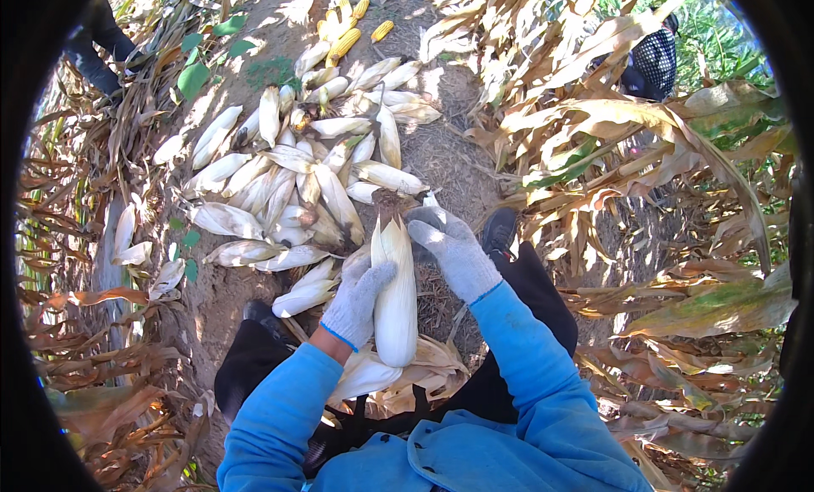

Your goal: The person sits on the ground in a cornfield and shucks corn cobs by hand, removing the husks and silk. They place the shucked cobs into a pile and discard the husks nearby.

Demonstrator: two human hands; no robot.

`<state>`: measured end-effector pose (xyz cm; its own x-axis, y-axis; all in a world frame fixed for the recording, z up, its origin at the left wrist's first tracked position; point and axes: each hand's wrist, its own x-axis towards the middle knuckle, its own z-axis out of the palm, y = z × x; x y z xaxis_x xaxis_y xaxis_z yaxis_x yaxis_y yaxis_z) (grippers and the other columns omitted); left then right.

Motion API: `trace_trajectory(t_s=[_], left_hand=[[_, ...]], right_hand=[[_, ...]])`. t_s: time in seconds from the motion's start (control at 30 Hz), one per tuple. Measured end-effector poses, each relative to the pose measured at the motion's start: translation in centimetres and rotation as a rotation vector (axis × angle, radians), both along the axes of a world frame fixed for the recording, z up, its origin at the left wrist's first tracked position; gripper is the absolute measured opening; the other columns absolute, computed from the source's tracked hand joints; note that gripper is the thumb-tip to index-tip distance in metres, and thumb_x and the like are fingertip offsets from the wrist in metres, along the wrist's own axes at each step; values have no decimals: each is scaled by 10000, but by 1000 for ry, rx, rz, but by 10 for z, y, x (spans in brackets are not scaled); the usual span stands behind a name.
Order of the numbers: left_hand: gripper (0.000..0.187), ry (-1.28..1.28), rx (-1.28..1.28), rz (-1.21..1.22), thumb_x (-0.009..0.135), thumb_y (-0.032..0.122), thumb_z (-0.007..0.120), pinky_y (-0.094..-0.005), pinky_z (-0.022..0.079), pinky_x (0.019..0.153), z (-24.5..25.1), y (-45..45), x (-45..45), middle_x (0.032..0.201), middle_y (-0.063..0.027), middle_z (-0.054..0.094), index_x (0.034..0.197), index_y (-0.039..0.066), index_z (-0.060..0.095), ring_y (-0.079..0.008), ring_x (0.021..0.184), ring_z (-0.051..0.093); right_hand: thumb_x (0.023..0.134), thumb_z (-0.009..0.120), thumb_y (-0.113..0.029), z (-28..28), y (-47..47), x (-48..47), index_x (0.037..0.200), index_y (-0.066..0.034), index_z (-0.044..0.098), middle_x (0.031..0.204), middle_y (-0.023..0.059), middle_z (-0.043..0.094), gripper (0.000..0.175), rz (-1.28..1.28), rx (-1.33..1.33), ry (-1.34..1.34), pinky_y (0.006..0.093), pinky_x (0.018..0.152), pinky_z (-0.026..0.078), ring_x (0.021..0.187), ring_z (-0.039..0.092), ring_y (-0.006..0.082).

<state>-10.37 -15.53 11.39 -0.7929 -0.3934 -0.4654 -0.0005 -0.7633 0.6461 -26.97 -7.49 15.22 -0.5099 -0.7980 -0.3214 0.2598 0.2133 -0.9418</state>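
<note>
An ear of corn in its pale dry husk (395, 295) stands nearly upright before me, brown silk at its top. My left hand (360, 296), in a light knit glove, grips it from the left side. At the upper right of the ear, close to its silk end, is my right hand (453, 242), gloved alike, with its fingers curled. A small pale tip (431, 199) shows just beyond those fingers; whether the hand holds it is unclear. Past my hands lies a heap of unhusked corn ears (286, 174) on bare soil.
Several husked yellow cobs (343, 37) lie beyond the heap. Loose husks (432, 371) gather between my legs. Dry corn stalks and leaves (610, 123) crowd the right; more line the left (82, 301). At upper left, another person's legs (102, 46) show. A dark dotted object (655, 62) sits at upper right.
</note>
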Motion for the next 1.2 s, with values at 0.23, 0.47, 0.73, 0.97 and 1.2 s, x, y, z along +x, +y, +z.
trace_trajectory(t_s=[0.23, 0.47, 0.73, 0.97, 1.2], left_hand=[[576, 352, 498, -186, 961, 446, 564, -450, 567, 894, 1, 1, 9, 1158, -193, 646, 1348, 24, 503, -323, 1010, 669], [579, 157, 431, -186, 967, 477, 560, -451, 573, 883, -8, 6, 9, 1144, -188, 646, 1333, 31, 512, -333, 1006, 667], [503, 20, 311, -130, 958, 418, 604, -392, 589, 798, 0, 3, 11, 1066, -159, 655, 1259, 21, 540, -259, 882, 683], [536, 79, 159, -174, 948, 431, 616, -376, 598, 741, 3, 6, 13, 1028, -157, 660, 1244, -7, 526, -254, 856, 687], [509, 65, 241, -137, 952, 419, 610, -367, 598, 721, 4, 4, 8, 1009, -160, 667, 1219, -10, 544, -247, 845, 693]], right_hand=[[926, 662, -205, 10, 2, 4, 1175, 2, 640, 1057, 29, 665, 325, 57, -77, -84, 272, 895, 468, 982, 590, 110], [889, 702, -201, 19, 4, -3, 1101, 3, 653, 991, 29, 652, 298, 91, 48, 131, 265, 869, 471, 952, 582, 104], [878, 712, -175, 14, 3, -1, 1055, 33, 663, 946, 55, 666, 278, 51, 37, 107, 272, 810, 500, 883, 608, 115], [902, 681, -157, 16, 4, 2, 1045, 30, 665, 908, 60, 683, 235, 95, 109, 315, 275, 760, 509, 840, 619, 121], [917, 664, -136, 9, 0, 8, 1088, 43, 658, 931, 56, 677, 247, 30, 60, 244, 255, 733, 505, 826, 612, 95]])
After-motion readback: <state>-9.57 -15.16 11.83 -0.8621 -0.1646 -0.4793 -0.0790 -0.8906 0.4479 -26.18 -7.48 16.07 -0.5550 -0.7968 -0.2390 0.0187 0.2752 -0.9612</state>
